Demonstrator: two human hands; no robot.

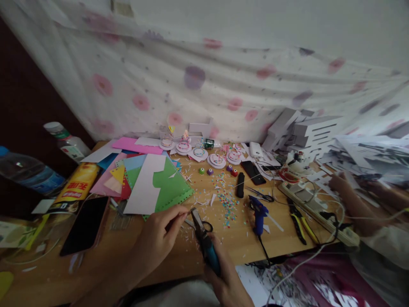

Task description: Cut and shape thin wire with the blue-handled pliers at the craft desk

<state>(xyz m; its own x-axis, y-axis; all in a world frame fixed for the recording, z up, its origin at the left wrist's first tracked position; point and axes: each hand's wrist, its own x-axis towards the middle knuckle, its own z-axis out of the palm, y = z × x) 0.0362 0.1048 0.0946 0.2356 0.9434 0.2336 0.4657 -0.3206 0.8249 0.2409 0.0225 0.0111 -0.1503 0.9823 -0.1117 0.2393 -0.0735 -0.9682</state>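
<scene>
My right hand (225,279) grips the blue handles of a pair of pliers (204,241), whose dark jaws point up and left over the wooden table (179,256). My left hand (159,234) pinches something thin and small right at the jaws; I cannot make out what it is. Just beyond my left hand lie green and white paper sheets (159,185). Paper scraps and confetti (227,200) are scattered in front of the pliers.
A blue glue gun (258,211), black scissors (260,194), yellow-handled pliers (298,221), a power strip (316,209) and a black phone (85,224) lie on the table. Bottles (30,170) stand at the left. Another person's hand (343,185) reaches in at the right by white boxes (303,130).
</scene>
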